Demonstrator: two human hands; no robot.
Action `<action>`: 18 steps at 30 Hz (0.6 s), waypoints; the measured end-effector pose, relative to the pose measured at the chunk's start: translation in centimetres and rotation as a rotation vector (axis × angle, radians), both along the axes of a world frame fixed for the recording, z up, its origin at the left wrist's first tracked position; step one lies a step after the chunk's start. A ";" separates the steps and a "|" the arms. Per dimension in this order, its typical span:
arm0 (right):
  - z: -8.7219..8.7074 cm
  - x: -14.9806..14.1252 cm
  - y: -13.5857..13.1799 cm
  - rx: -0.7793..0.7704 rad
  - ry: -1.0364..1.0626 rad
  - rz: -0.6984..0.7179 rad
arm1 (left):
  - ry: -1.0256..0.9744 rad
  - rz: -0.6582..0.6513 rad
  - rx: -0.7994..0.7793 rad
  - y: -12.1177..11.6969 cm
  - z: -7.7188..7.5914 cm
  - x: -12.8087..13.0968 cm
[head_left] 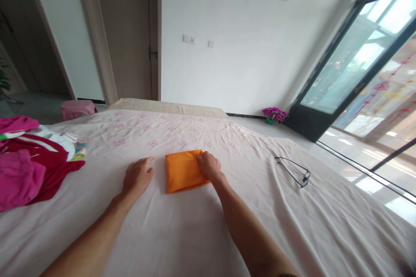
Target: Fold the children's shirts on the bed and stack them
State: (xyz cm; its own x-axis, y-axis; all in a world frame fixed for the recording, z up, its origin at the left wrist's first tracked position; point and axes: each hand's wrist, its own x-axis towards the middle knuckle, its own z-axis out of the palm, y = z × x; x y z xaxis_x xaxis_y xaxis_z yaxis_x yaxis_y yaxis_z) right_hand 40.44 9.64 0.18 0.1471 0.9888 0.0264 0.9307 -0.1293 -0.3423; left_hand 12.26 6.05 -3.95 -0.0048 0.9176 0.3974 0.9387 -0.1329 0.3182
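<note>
A folded orange cloth (183, 172) lies flat on the pale sheet in front of me, packed into a near-square; its exact kind does not show. My right hand (209, 165) is closed at the cloth's right edge, the thumb on top and the other fingers partly hidden behind the hand. To the left of the cloth, apart from it, my left hand (139, 175) hovers or rests just over the sheet with fingers spread and nothing in them.
Crumpled pink, red and white clothes (35, 162) are heaped at the left on the flower-printed sheet (156, 233). Folded-out black eyeglasses (297, 172) lie at the right. Beyond the bedding stand a pink stool (78, 109) and a pot of purple flowers (274, 114).
</note>
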 end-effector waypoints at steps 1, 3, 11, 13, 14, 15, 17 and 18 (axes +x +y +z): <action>0.1 0.3 0.2 -0.006 0.032 0.007 | -0.003 -0.009 0.001 0.1 -0.1 0.0; 0.2 1.1 0.4 -0.019 0.143 0.020 | -0.004 -0.030 0.004 0.4 -0.2 0.1; 0.7 2.2 1.2 -0.053 0.892 0.069 | 0.015 -0.048 0.011 0.6 -0.3 0.1; 1.4 2.6 2.2 -0.065 1.084 0.073 | 0.012 -0.048 0.014 0.6 -0.3 0.2; 1.9 3.0 2.9 -0.064 1.148 0.069 | 0.010 -0.050 0.016 0.6 -0.3 0.2; 2.3 3.5 3.6 -0.058 1.175 0.063 | 0.007 -0.053 0.018 0.7 -0.4 0.1; 3.1 4.9 5.4 -0.037 1.182 0.047 | 0.004 -0.063 0.021 0.8 -0.5 0.1; 3.3 5.7 6.4 -0.025 1.177 0.037 | 0.004 -0.067 0.020 1.0 -0.5 0.0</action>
